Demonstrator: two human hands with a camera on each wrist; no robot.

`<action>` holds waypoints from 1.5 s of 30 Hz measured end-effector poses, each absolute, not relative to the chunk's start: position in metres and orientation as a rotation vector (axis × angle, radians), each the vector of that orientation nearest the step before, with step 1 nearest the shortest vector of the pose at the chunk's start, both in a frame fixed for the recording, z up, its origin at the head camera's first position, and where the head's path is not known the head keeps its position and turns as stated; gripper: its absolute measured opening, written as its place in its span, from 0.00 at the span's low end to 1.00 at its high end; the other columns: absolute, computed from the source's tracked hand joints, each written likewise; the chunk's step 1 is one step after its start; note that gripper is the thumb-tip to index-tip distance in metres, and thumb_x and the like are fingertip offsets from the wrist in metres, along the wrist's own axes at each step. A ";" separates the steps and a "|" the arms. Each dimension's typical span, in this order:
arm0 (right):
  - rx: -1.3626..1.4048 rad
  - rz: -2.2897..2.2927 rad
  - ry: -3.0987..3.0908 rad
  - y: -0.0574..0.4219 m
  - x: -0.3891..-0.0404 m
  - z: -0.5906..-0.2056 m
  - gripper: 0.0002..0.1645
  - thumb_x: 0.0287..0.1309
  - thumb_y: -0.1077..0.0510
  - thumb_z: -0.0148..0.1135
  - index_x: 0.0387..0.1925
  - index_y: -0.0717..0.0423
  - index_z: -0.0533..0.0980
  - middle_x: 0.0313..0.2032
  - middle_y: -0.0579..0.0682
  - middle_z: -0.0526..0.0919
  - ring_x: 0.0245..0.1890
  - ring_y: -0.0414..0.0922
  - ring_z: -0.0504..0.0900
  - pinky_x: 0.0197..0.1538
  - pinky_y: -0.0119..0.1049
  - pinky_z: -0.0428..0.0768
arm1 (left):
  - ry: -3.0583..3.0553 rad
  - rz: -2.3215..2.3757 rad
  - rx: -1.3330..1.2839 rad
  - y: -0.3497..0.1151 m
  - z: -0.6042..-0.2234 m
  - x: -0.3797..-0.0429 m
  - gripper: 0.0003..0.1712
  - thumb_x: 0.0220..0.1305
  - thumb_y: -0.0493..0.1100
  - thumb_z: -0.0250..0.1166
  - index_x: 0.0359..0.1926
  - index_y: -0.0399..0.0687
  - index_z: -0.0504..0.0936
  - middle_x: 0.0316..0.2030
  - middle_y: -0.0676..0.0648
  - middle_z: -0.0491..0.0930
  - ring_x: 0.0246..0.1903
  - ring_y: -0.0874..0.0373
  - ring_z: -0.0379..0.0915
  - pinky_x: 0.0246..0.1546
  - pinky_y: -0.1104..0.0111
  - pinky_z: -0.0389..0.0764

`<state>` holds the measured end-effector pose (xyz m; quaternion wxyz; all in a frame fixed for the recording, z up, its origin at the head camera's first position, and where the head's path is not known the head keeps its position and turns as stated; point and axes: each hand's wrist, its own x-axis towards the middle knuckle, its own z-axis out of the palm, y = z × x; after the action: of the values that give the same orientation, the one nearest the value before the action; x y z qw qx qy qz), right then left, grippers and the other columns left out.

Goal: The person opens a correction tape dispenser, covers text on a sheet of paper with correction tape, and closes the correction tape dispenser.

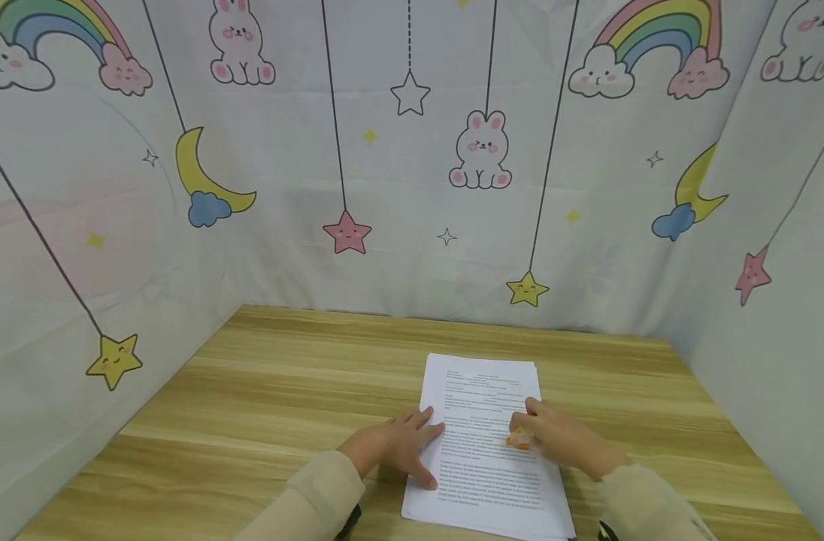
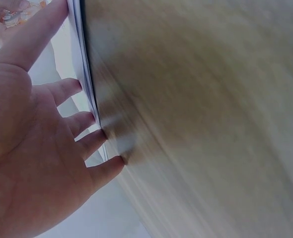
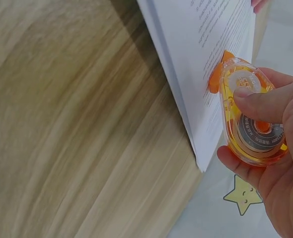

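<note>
A stack of printed paper sheets (image 1: 483, 481) lies on the wooden table in the head view, with blank white gaps among its upper lines of text. My left hand (image 1: 405, 443) rests with spread fingers on the stack's left margin. Seen from the left wrist, the fingertips of that hand (image 2: 47, 144) are along the paper's edge. In my right hand (image 1: 564, 436) is an orange, see-through correction tape (image 3: 253, 111), pinched between thumb and fingers. Its orange tip meets the printed page near the right side of the text.
The wood-grain table (image 1: 283, 391) extends around the paper on all sides. Behind it and at both sides hangs a white cloth (image 1: 398, 270) printed with stars, moons, rabbits and rainbows.
</note>
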<state>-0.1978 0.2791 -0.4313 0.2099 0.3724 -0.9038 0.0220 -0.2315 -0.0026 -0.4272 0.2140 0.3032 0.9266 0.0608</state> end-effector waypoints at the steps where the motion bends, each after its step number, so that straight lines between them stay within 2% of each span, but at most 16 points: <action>1: 1.041 0.065 -2.503 0.280 -0.198 -0.432 0.23 0.33 0.72 0.68 0.30 0.44 0.75 0.24 0.40 0.62 0.23 0.35 0.57 0.25 0.25 0.61 | 2.571 0.165 0.844 -0.003 -0.428 -0.232 0.51 0.45 0.66 0.67 0.69 0.63 0.56 0.72 0.49 0.46 0.71 0.50 0.41 0.67 0.52 0.53; 6: 1.040 0.058 -2.516 0.286 -0.196 -0.431 0.24 0.33 0.73 0.67 0.31 0.44 0.74 0.23 0.40 0.61 0.24 0.35 0.58 0.27 0.24 0.60 | 2.574 0.160 0.848 -0.003 -0.428 -0.233 0.50 0.45 0.66 0.67 0.69 0.63 0.56 0.72 0.50 0.46 0.71 0.51 0.41 0.67 0.52 0.54; 12: 1.030 0.083 -2.537 0.293 -0.193 -0.432 0.20 0.38 0.69 0.69 0.30 0.44 0.74 0.23 0.39 0.60 0.24 0.34 0.56 0.27 0.24 0.59 | 2.570 0.171 0.840 -0.003 -0.429 -0.233 0.51 0.45 0.66 0.67 0.69 0.64 0.56 0.72 0.50 0.46 0.71 0.50 0.41 0.67 0.51 0.54; 18: 0.993 0.085 -2.571 0.303 -0.191 -0.433 0.21 0.38 0.71 0.67 0.30 0.44 0.74 0.25 0.41 0.66 0.26 0.36 0.63 0.28 0.28 0.65 | 2.573 0.166 0.849 -0.003 -0.429 -0.233 0.51 0.46 0.67 0.66 0.69 0.63 0.56 0.72 0.50 0.46 0.71 0.50 0.41 0.67 0.52 0.53; 22: 0.995 0.097 -2.546 0.309 -0.190 -0.433 0.16 0.42 0.66 0.68 0.30 0.44 0.75 0.24 0.38 0.62 0.25 0.33 0.59 0.27 0.25 0.61 | 2.575 0.157 0.854 -0.004 -0.428 -0.233 0.51 0.46 0.67 0.66 0.69 0.63 0.56 0.72 0.50 0.46 0.71 0.50 0.42 0.67 0.52 0.53; 26: 1.009 0.130 -2.503 0.313 -0.189 -0.435 0.14 0.40 0.62 0.70 0.29 0.45 0.75 0.24 0.36 0.59 0.25 0.31 0.57 0.26 0.23 0.59 | 2.569 0.166 0.854 -0.004 -0.427 -0.232 0.50 0.45 0.66 0.66 0.69 0.63 0.56 0.72 0.49 0.47 0.71 0.50 0.42 0.67 0.51 0.54; 39: 1.037 0.129 -2.435 0.321 -0.188 -0.436 0.17 0.37 0.66 0.70 0.30 0.45 0.76 0.23 0.36 0.57 0.25 0.30 0.52 0.26 0.21 0.57 | 2.562 0.185 0.866 -0.003 -0.427 -0.232 0.51 0.45 0.66 0.66 0.69 0.63 0.55 0.72 0.49 0.46 0.71 0.51 0.40 0.68 0.52 0.51; 45: 0.984 0.279 -2.537 0.325 -0.191 -0.428 0.23 0.38 0.76 0.60 0.34 0.48 0.77 0.23 0.36 0.58 0.24 0.29 0.53 0.25 0.21 0.58 | 2.568 0.177 0.848 -0.004 -0.426 -0.231 0.51 0.45 0.66 0.67 0.69 0.63 0.56 0.72 0.49 0.46 0.71 0.50 0.41 0.68 0.53 0.51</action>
<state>-0.1914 0.3247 -0.4281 0.2017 0.3522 -0.9085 0.0998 -0.2306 -0.0040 -0.4258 0.2140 0.3058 0.9255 0.0637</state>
